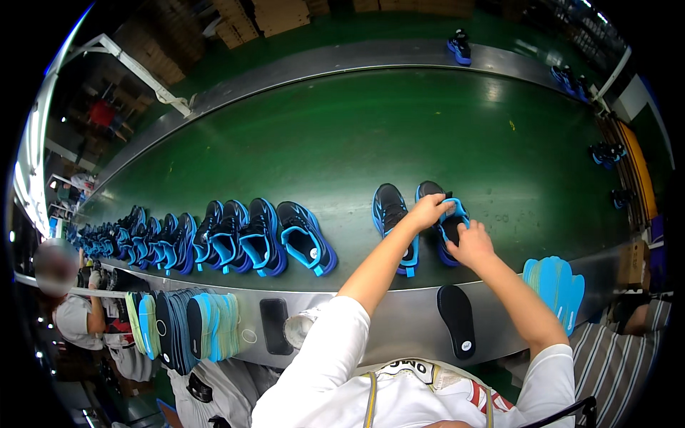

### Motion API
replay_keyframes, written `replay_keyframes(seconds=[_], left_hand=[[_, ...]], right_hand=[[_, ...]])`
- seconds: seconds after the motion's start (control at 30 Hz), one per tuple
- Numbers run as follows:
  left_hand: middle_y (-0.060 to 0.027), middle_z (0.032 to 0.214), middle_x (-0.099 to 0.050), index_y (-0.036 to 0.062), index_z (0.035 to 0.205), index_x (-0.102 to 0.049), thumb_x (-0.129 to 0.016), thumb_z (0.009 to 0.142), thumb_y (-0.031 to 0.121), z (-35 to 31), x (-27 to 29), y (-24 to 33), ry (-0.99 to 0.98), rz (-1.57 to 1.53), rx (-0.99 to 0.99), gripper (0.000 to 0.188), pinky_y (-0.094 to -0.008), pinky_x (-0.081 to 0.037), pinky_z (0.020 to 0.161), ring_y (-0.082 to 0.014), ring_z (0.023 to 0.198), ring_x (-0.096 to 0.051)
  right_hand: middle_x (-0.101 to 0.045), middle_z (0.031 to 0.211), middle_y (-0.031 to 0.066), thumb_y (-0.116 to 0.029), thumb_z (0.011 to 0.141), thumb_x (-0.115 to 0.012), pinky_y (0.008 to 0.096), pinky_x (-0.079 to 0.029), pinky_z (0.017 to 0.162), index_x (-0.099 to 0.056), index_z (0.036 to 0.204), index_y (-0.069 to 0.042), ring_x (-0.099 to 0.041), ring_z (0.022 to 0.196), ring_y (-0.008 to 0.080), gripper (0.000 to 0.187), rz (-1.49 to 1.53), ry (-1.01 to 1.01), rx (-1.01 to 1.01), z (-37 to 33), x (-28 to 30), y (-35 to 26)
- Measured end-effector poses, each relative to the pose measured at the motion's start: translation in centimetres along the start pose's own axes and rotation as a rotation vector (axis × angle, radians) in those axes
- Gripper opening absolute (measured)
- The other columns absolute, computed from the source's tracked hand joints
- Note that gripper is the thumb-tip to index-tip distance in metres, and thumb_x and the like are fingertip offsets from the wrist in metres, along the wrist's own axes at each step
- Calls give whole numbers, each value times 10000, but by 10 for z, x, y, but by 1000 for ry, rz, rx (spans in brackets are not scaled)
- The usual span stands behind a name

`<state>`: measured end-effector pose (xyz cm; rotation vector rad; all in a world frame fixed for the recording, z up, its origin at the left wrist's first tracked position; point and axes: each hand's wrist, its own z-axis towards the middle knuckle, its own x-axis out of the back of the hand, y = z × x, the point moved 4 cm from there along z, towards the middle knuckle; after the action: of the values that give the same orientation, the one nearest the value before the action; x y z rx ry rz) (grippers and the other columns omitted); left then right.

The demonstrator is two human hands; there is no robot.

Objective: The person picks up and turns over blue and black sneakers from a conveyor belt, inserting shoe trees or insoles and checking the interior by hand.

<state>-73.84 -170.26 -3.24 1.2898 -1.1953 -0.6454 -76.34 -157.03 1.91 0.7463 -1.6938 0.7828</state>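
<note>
A black and blue sneaker (pixel 452 230) lies on the green belt in front of me, toe pointing away. My left hand (pixel 429 212) pinches it near the tongue, on the far side of the opening. At the near right side of the collar, my right hand (pixel 472 245) has its curled fingers on the same sneaker; part of its grip is hidden. Just left stands the matching sneaker (pixel 389 208), partly covered by my left forearm. A black insole (pixel 455 317) with a round white sticker lies on the metal edge below my hands.
A row of sneakers (pixel 260 235) runs along the belt to the left. Blue insoles (pixel 555 289) lie at right on the metal ledge (pixel 389 321). Bundled insoles (pixel 214 324), a dark phone (pixel 275 326) and a white roll (pixel 298 328) are at left. Co-workers sit both sides.
</note>
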Motion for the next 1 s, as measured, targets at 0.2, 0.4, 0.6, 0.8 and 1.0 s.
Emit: replay_keyframes(seconds=[0.2, 0.4, 0.6, 0.8, 1.0], left_hand=[[-6, 549, -457, 37, 761, -537, -522, 802, 287, -3, 2, -1, 43, -56, 83, 254, -234, -320, 403, -70, 449, -396], [25, 496, -368, 74, 642, -444, -510, 815, 301, -9, 1, 10, -36, -192, 235, 293, -221, -274, 346, -56, 388, -351], [29, 496, -368, 66, 670, -459, -497, 825, 291, 1, -10, 2, -21, -188, 177, 276, -222, -252, 339, -50, 383, -327], [-40, 545, -435, 22, 720, -501, -499, 817, 267, 3, -2, -26, 159, -24, -44, 264, -280, -354, 459, -105, 510, -409], [-185, 686, -509, -16, 738, -456, -497, 800, 243, 9, -20, -16, 244, -19, -145, 270, -364, -398, 574, -289, 637, -502]], right_hand=[[-567, 838, 198, -156, 661, -543, 377, -453, 728, -592, 795, 12, -552, 795, 332, 221, 42, -316, 74, 21, -15, 10], [-532, 882, 156, -96, 704, -506, 345, -451, 736, -603, 766, 1, -513, 890, 270, 151, -84, -187, 199, 21, -33, 3], [-541, 921, 148, -111, 762, -429, 337, -442, 751, -601, 809, -25, -522, 891, 257, 198, -130, -140, 228, 45, -65, 16], [-493, 1075, 174, -120, 783, -371, 356, -382, 847, -523, 1001, -11, -483, 986, 294, 287, -166, -505, 240, 64, -77, 6], [-436, 1163, 197, -120, 760, -390, 340, -301, 934, -475, 1111, -7, -422, 1088, 274, 378, -358, -450, 432, 79, -129, 40]])
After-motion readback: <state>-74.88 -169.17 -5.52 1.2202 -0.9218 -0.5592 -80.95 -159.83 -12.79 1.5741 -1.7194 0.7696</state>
